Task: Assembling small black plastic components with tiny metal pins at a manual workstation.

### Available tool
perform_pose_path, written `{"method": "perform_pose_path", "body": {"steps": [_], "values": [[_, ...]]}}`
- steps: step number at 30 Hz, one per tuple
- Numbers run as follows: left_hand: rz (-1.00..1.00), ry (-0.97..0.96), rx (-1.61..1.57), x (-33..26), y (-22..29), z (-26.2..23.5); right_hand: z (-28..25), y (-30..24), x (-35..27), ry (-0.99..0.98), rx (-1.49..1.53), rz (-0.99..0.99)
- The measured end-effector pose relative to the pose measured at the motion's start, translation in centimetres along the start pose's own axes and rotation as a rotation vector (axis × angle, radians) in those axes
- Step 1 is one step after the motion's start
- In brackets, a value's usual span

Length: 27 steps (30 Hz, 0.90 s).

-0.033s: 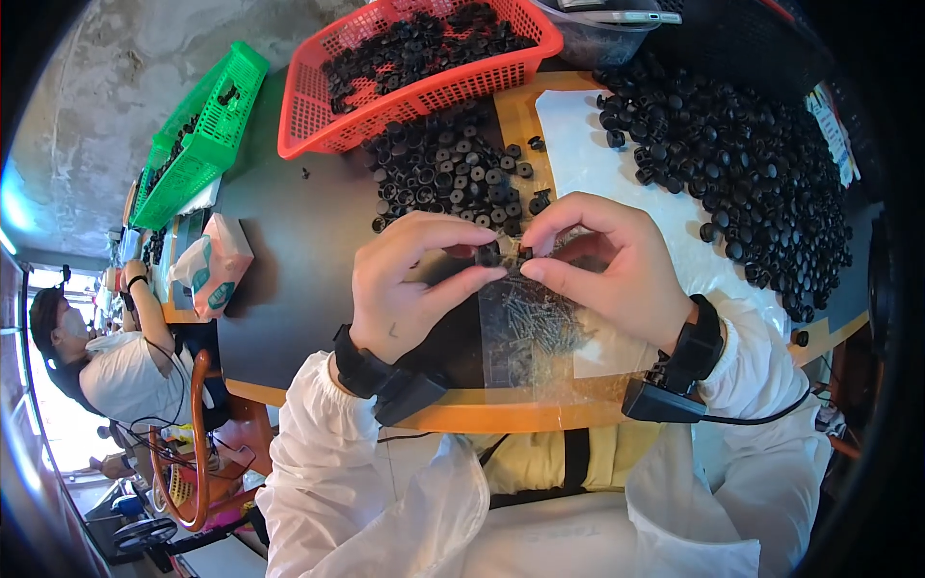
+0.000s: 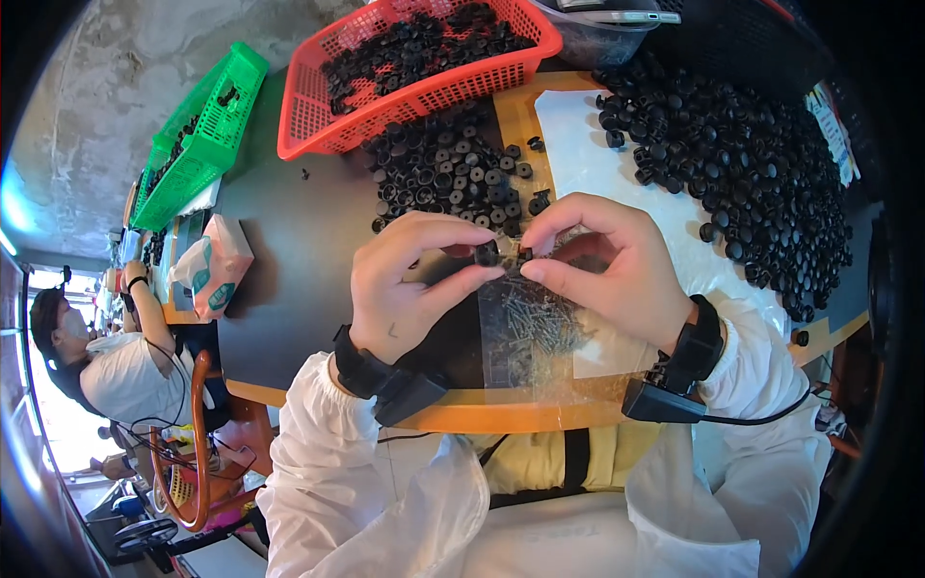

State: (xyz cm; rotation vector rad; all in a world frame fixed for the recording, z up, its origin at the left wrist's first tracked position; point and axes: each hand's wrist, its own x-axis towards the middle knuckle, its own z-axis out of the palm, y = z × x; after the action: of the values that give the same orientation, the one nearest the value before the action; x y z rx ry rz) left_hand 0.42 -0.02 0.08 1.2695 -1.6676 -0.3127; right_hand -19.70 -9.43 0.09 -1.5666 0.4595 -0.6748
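My left hand (image 2: pixel 397 284) pinches a round black plastic part (image 2: pixel 488 253) between thumb and forefinger. Facing it, my right hand (image 2: pixel 621 275) grips a smaller black piece (image 2: pixel 525 254) in its fingertips; its exact shape is too small to make out. The two pieces are close together, and I cannot tell whether they touch. Below my fingertips, a pile of silver screws (image 2: pixel 540 323) lies on clear plastic film. Just beyond my hands is a heap of black cylindrical parts (image 2: pixel 453 164), some showing a centre hole.
A red basket (image 2: pixel 424 94) of small black pieces stands at the back. Black round caps (image 2: pixel 742 173) are heaped at the right, partly on a white sheet (image 2: pixel 568 125). A green basket (image 2: pixel 198 144) and a tissue pack (image 2: pixel 224 265) are leftward; a co-worker (image 2: pixel 135 371) sits beyond.
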Motion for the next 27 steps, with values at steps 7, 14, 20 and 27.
{"method": "perform_pose_path", "body": {"steps": [7, 14, 20, 27], "values": [[0.012, -0.033, -0.007, 0.23, 0.50, 0.28, -0.05, 0.13, 0.13, -0.010, -0.019, -0.025], [0.076, -0.037, 0.031, 0.39, 0.42, 0.34, -0.27, -0.47, 0.07, -0.075, -0.033, 0.062], [0.071, -0.048, 0.047, 0.49, 0.66, 0.16, -0.18, -0.35, 0.15, -0.092, -0.021, 0.045], [0.079, -0.040, 0.070, 0.33, 0.78, 0.27, 0.08, 0.00, 0.18, -0.054, 0.006, 0.047]]}}
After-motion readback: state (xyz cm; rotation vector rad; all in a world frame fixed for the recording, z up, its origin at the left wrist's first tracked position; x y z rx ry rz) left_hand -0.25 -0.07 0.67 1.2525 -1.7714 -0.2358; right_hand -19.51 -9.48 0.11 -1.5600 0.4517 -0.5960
